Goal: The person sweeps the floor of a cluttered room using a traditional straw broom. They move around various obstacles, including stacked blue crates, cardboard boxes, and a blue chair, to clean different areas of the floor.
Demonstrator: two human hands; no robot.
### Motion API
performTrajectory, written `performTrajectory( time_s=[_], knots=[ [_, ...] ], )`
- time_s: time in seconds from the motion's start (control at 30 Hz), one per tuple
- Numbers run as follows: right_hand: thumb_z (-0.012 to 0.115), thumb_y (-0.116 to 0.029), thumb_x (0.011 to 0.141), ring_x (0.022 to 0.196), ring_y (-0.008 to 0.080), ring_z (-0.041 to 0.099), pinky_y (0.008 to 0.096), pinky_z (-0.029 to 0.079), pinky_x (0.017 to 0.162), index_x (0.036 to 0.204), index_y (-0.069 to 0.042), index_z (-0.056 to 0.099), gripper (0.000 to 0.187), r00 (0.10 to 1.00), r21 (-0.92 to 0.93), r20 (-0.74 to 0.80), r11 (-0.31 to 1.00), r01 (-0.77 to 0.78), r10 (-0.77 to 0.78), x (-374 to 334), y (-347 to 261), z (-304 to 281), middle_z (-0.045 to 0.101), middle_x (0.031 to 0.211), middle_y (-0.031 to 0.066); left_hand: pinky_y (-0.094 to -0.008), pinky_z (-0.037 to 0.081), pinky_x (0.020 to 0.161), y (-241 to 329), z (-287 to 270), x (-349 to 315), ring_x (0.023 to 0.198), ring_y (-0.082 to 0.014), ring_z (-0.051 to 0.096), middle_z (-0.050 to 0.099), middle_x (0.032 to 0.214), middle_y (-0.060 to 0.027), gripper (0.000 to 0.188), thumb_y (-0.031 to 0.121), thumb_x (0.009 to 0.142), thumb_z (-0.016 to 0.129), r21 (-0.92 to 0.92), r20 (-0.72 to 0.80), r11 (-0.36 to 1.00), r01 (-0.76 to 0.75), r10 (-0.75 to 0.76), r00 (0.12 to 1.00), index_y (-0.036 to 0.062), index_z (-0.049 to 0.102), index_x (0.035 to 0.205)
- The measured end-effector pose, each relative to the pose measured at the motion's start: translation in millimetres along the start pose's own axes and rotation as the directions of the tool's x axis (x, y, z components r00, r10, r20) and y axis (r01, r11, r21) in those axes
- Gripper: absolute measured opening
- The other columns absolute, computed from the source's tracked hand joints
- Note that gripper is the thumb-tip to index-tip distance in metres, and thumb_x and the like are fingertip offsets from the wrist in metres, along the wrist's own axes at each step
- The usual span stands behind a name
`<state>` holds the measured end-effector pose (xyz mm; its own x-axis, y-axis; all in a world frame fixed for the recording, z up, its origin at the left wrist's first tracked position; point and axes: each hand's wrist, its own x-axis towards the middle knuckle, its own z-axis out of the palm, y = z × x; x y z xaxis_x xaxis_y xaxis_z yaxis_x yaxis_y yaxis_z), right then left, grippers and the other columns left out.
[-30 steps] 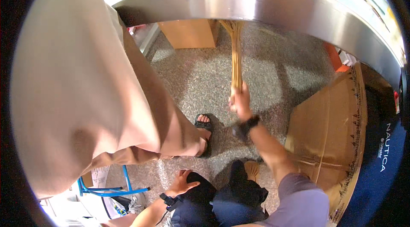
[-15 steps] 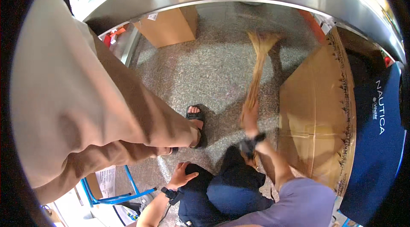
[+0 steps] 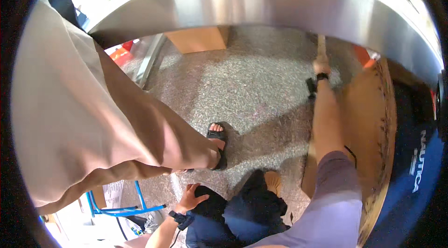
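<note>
Far forward, my right hand (image 3: pixel 321 66) is closed around the handle of a straw broom (image 3: pixel 321 45). The broom points away from me and passes beneath the steel counter (image 3: pixel 261 3), which hides its bristle end. My left hand (image 3: pixel 191 198) lies on my dark-trousered knee (image 3: pixel 212 201), fingers relaxed and apart, with nothing in it. A speckled stone floor (image 3: pixel 247 85) spreads between my legs and the counter.
A person in beige trousers (image 3: pixel 112 127) and a black sandal (image 3: pixel 219 152) stands close on the left. A cardboard box (image 3: pixel 200 40) sits under the counter. Large cardboard (image 3: pixel 364 108) and a dark blue box (image 3: pixel 410 187) line the right. A blue-framed stool (image 3: pixel 126 210) is lower left.
My right arm has stretched forward and to the right, taking the broom under the counter, so its bristles are now hidden. The left hand stays on my knee.
</note>
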<state>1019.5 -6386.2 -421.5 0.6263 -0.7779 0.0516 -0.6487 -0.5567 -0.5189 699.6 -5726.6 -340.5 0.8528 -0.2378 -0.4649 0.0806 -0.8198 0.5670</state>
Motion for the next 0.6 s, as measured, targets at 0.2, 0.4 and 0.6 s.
performTrajectory(
  time_s=[0.2, 0.4, 0.6],
  knots=[
    [0.047, -0.026, 0.077, 0.079, 0.0336, 0.051, 0.0464, 0.041, 0.067, 0.116, -0.011, 0.038, 0.042, 0.968, 0.466, 0.182, 0.852, -0.241, 0.174, 54, 45, -21, 0.05, 0.099, 0.0126, -0.0389, 0.038, 0.09, 4, 0, 0, 0.103, -0.0367, 0.045, 0.047, 0.108, -0.023, 0.071, 0.044, 0.064, 0.072, 0.083, -0.044, 0.995, 0.062, -0.059, 0.997, -0.0002, 0.048, 0.114],
    [0.052, -0.027, 0.075, 0.069, 0.03, 0.048, 0.045, 0.04, 0.059, 0.105, -0.011, 0.041, 0.035, 0.96, 0.596, 0.223, 0.756, -0.27, 0.168, 58, 41, -28, 0.047, 0.086, 0.0099, -0.0387, 0.039, 0.089, 7, -4, 5, 0.102, -0.0366, 0.046, 0.047, 0.108, -0.0235, 0.071, 0.044, 0.064, 0.072, 0.103, -0.07, 0.992, 0.067, -0.06, 0.996, 0.0003, 0.049, 0.114],
    [0.056, -0.028, 0.073, 0.059, 0.0264, 0.045, 0.0436, 0.038, 0.052, 0.094, -0.011, 0.044, 0.029, 0.946, 0.72, 0.23, 0.613, -0.325, 0.231, 34, 43, 22, 0.043, 0.073, 0.0071, -0.0394, 0.037, 0.092, 10, -6, 8, 0.107, -0.0383, 0.043, 0.045, 0.111, -0.0252, 0.074, 0.046, 0.066, 0.07, 0.119, 0.036, 0.987, 0.107, -0.112, 0.993, -0.0001, 0.045, 0.118]
  ],
)
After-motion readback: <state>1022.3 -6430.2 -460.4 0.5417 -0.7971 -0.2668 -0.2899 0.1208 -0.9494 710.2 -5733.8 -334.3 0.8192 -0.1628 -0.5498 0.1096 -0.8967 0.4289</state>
